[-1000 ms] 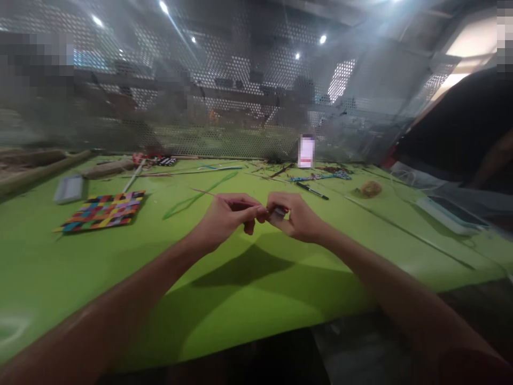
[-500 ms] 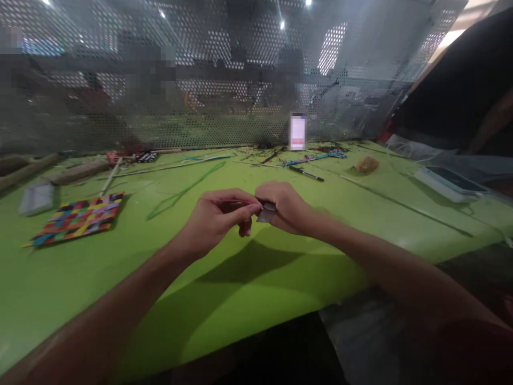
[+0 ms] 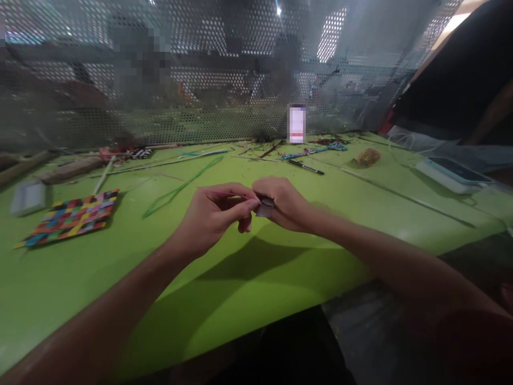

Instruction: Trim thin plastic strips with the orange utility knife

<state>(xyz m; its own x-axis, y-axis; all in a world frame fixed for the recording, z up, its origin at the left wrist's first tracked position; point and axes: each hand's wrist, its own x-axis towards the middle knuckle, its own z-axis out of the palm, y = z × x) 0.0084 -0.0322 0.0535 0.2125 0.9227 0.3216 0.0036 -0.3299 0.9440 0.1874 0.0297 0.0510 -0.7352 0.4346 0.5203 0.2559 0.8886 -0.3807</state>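
Above the middle of the green table [image 3: 192, 310], my left hand [image 3: 220, 211] pinches a thin pink strip [image 3: 226, 193] between thumb and fingertips. The strip runs back over the hand towards its wrist. My right hand [image 3: 282, 200] is closed on a small flat grey piece [image 3: 264, 210], whose lower corner sticks out below the fingers. What kind of thing the grey piece is, I cannot make out. Both hands nearly touch where the strip's tip meets the grey piece; that contact is partly hidden by the fingers.
A colourful woven mat [image 3: 72, 216] lies at left, near a whitish block [image 3: 29, 198]. Beyond my left hand is a green loop [image 3: 180, 187]. A black pen [image 3: 306, 167], a lit phone [image 3: 296, 124] and scraps sit at the back. A white device [image 3: 451, 175] rests at right, near a person in black [image 3: 460, 75].
The view has shifted slightly, so the table things appear a little higher and further left. Both hands keep their hold, with only a slight shift at the grey piece.
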